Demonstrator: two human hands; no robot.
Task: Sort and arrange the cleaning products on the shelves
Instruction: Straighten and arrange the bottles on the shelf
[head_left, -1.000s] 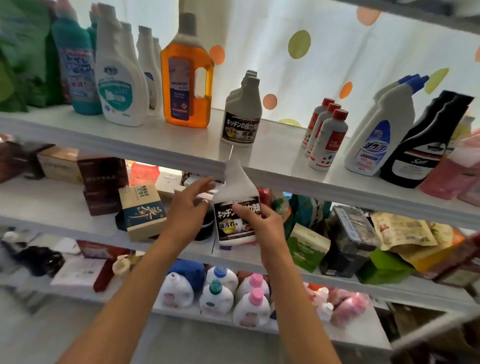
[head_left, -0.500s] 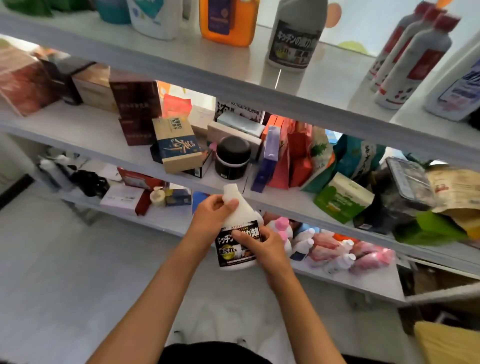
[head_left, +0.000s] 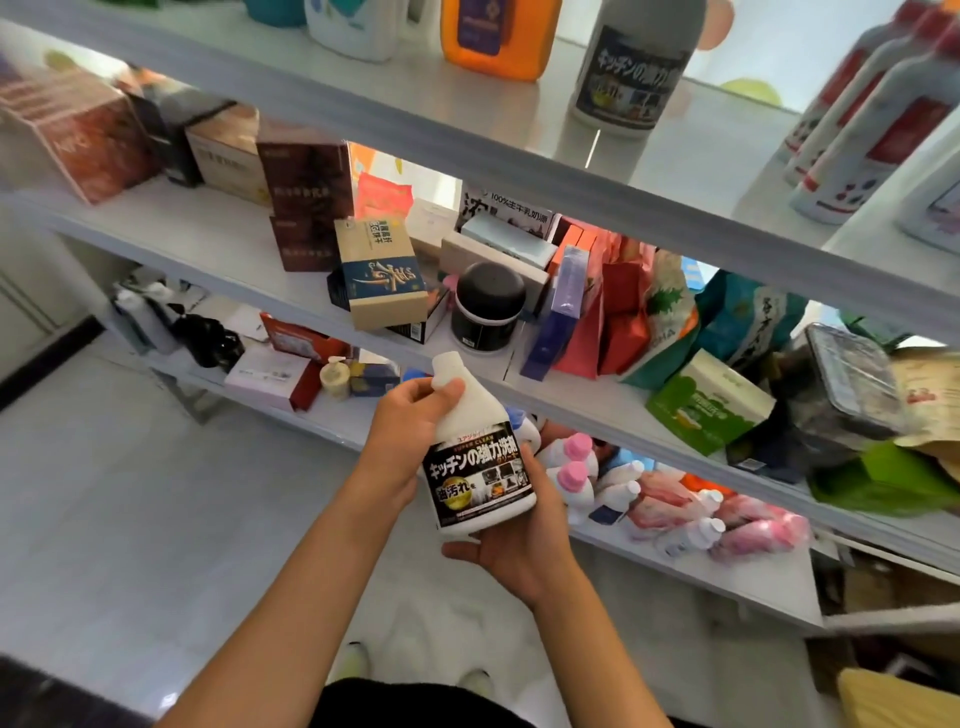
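Both hands hold one white kitchen cleaner bottle (head_left: 480, 467) in front of the shelves: our left hand (head_left: 402, 431) curls round its neck, our right hand (head_left: 519, 540) cups the base. We judge it could slip if the neck grip loosens. Its twin bottle (head_left: 631, 67) stands on the top shelf (head_left: 467, 150), far right; the black jar (head_left: 485, 306) and boxes crowd the middle shelf
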